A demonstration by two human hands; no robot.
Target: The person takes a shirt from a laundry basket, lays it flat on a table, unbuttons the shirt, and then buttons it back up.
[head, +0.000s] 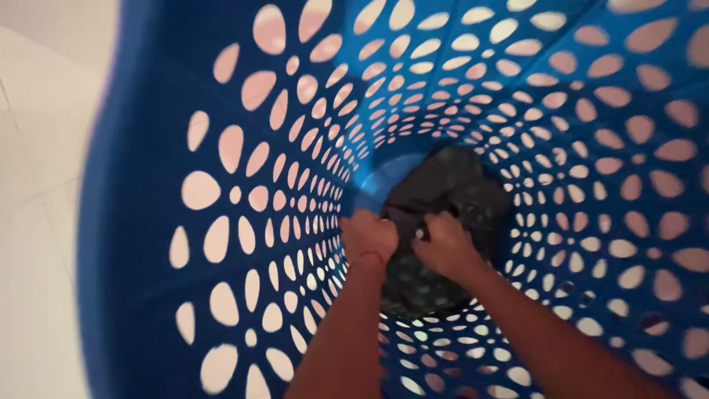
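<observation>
Two hands reach deep into a tall blue perforated laundry basket [221,222]. Left hand [367,235] and right hand [444,244], side by side, are both closed in fists around a dark crumpled cloth [450,192], which lies bunched at the basket's bottom, directly beneath and beyond them.

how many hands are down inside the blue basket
2. The left hand and the right hand sit side by side at the bottom of the blue basket, both gripping the dark cloth there. No other hands show.
</observation>
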